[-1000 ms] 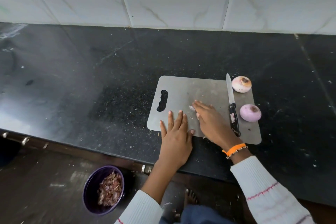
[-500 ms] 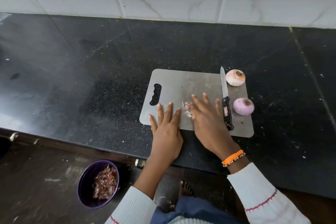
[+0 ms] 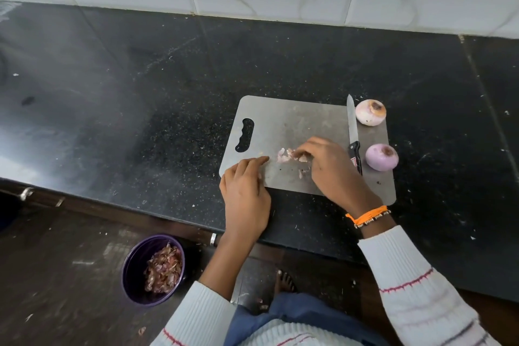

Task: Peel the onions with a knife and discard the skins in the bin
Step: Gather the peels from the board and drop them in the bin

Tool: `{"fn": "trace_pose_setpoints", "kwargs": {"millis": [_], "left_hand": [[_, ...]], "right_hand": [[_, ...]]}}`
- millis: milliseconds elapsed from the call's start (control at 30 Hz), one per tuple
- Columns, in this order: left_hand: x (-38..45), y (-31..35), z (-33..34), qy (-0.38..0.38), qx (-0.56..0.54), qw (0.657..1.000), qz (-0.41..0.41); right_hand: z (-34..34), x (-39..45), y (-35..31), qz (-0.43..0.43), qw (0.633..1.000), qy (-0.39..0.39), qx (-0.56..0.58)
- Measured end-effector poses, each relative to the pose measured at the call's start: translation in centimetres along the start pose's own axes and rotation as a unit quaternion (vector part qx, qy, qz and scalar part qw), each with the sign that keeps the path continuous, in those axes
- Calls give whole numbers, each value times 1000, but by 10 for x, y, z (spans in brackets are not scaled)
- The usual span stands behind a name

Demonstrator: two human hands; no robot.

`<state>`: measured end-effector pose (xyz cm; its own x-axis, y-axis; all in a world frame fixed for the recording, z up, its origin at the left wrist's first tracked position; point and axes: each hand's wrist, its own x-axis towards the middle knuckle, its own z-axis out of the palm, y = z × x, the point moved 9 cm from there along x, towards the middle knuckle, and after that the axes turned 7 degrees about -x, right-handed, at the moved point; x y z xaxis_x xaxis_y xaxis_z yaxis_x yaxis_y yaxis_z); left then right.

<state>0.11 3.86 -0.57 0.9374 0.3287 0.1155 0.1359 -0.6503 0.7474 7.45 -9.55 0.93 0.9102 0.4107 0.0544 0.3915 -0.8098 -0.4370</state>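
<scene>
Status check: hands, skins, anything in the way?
Left hand loosely curled on board; right hand gathering skin scraps. Knife idle, two onions peeled. Nothing blocking.

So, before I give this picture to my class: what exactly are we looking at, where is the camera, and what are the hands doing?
There is no machine here. A person wears a wide-angle camera on the head, so you look down on their own two hands. On the dark counter lies a grey cutting board. On it are a knife, lying unheld, and two peeled onions. The right hand curls its fingers over a small heap of onion skin scraps, seemingly gathering them. The left hand rests at the board's near edge, its fingers loosely bent and holding nothing. Below on the floor stands a purple bin already holding skins.
</scene>
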Motion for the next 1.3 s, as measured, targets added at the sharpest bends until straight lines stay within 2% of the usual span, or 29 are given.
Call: {"fn": "trace_pose_setpoints", "kwargs": {"millis": [100, 133, 233, 300, 533, 667, 767, 900, 1000, 1100, 1300], "left_hand": [[-3, -4, -12, 49, -5, 999, -18], [-4, -6, -15, 64, -5, 998, -25], [-4, -12, -21, 77, -17, 996, -42], [-3, -13, -22, 74, -17, 996, -42], [-7, -11, -11, 47, -12, 998, -34], [-6, -5, -2, 22, -24, 999, -29], [-7, 2, 2, 10, -38, 999, -14], [-9, 5, 3, 9, -48, 999, -9], [-10, 3, 3, 11, -54, 998, -12], [-10, 3, 5, 5, -58, 998, -13], [-6, 6, 3, 9, -86, 996, 3]], "right_hand": [[14, 0, -31, -58, 995, 24, -79], [25, -1, -42, -83, 989, 14, -121], [65, -3, -58, -111, 965, -85, -223], [71, -5, -55, -95, 957, -90, -258], [28, -31, -5, 51, 960, -11, -276], [37, -45, 7, 113, 955, -58, -267], [46, -35, -1, 78, 967, -57, -235], [17, -15, -9, 43, 986, 22, -158], [15, 2, -13, 6, 997, -6, -76], [28, 4, -18, -34, 991, -51, -115], [31, -28, -31, -75, 980, -46, -176]]}}
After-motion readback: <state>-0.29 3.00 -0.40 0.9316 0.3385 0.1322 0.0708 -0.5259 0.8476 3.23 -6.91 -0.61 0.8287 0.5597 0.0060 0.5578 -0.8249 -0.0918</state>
